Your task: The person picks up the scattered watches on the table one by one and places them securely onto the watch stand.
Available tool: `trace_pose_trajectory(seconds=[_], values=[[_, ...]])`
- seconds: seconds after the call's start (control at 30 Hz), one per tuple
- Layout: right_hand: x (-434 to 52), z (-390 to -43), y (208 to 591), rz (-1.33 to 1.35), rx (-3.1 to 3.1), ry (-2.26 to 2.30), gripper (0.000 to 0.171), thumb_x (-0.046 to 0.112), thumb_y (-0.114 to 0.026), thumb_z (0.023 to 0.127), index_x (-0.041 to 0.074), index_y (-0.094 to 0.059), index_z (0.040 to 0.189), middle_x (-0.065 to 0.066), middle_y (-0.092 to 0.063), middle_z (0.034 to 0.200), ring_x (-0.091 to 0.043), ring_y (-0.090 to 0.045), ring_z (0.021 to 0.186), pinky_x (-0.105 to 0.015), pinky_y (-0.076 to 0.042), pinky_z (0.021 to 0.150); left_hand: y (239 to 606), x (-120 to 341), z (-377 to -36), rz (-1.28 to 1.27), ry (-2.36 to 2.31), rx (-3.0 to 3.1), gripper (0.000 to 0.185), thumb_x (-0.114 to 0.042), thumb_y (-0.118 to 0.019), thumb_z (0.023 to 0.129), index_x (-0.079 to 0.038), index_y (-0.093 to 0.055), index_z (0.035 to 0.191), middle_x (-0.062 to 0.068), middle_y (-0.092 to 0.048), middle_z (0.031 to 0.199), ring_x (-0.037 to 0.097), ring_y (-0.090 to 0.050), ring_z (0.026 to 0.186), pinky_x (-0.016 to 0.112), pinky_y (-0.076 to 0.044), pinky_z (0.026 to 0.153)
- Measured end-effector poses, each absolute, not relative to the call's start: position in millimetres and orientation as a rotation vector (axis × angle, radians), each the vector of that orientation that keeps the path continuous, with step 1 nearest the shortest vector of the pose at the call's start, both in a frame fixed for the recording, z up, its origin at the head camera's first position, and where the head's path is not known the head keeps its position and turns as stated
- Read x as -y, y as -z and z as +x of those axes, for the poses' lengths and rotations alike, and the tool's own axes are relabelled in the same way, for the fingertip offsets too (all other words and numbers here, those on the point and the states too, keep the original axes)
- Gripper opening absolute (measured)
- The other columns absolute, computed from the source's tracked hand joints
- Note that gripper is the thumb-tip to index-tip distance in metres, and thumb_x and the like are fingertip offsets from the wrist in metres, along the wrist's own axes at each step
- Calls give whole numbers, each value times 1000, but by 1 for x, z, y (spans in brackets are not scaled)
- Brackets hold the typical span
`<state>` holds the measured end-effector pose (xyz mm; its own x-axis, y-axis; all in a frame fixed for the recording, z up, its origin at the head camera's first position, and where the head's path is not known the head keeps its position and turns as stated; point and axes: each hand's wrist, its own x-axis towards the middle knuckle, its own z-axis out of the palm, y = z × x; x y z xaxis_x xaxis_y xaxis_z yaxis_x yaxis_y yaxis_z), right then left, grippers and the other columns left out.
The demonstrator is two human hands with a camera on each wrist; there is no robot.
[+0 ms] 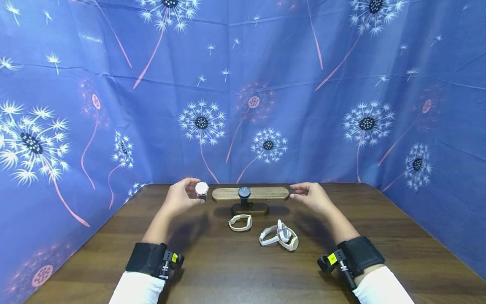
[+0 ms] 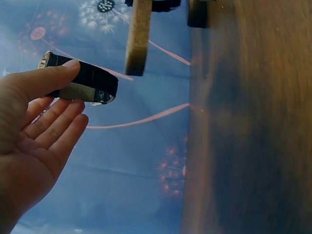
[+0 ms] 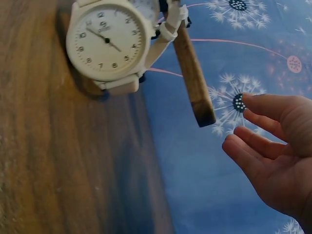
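My left hand [image 1: 181, 196] pinches a wristwatch [image 1: 202, 189] with a pale round dial and a black strap, just off the left end of a wooden bar stand [image 1: 271, 193]. In the left wrist view the thumb presses on the black strap [image 2: 85, 75] and the fingers lie under it. My right hand [image 1: 312, 197] is beside the stand's right end, its fingers loosely bent with nothing between them. A black watch [image 1: 244, 193] is fastened around the middle of the bar.
In front of the stand a cream watch [image 1: 241, 223] lies on the brown wooden table [image 1: 228, 274]. Right of it, white and cream watches [image 1: 280, 236] lie bunched together. A blue dandelion-print cloth [image 1: 243, 63] encloses the back and sides.
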<state>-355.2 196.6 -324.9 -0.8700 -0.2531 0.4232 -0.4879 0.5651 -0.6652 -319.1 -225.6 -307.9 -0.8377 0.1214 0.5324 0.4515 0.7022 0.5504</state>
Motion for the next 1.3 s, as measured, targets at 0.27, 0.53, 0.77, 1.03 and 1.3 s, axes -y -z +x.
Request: trace_pose_trajectory(seconds=[0.27,0.53,0.77,1.03,1.3], values=[[-188,-358,342,609,2555,-1206,34,5,-72,86,-11,-64,116,-24,-70,102,-35,-68,95,-41,-56,81,333,225,-344,-393,1077,2512,60,-2,-86,67,2,-61,121,15,-68,109,31,-66,98,46,-53,88],[-185,-362,347,615,2532,-1177,32,2,-71,84,-13,-65,112,-24,-70,99,-36,-69,93,-44,-56,82,349,213,-362,-374,1256,2510,57,3,-84,66,6,-61,118,14,-69,100,26,-67,90,38,-56,80],[-185,-366,348,607,2533,-1088,30,2,-69,87,-11,-66,113,-22,-71,98,-35,-69,92,-45,-55,83,350,205,-367,-372,1324,2500,57,6,-82,68,8,-59,120,20,-68,106,30,-67,95,38,-56,82],[-182,-368,349,617,2554,-1060,31,3,-68,89,-10,-65,117,-22,-70,104,-35,-68,96,-45,-55,84,353,202,-368,-388,1341,2510,60,8,-81,69,10,-57,124,22,-66,113,31,-67,96,36,-56,82],[-183,-369,346,612,2559,-1072,32,4,-66,90,-10,-63,119,-23,-68,109,-35,-67,99,-45,-54,86,349,198,-372,-424,1320,2504,62,10,-81,69,11,-56,126,22,-66,112,30,-68,94,34,-57,81]])
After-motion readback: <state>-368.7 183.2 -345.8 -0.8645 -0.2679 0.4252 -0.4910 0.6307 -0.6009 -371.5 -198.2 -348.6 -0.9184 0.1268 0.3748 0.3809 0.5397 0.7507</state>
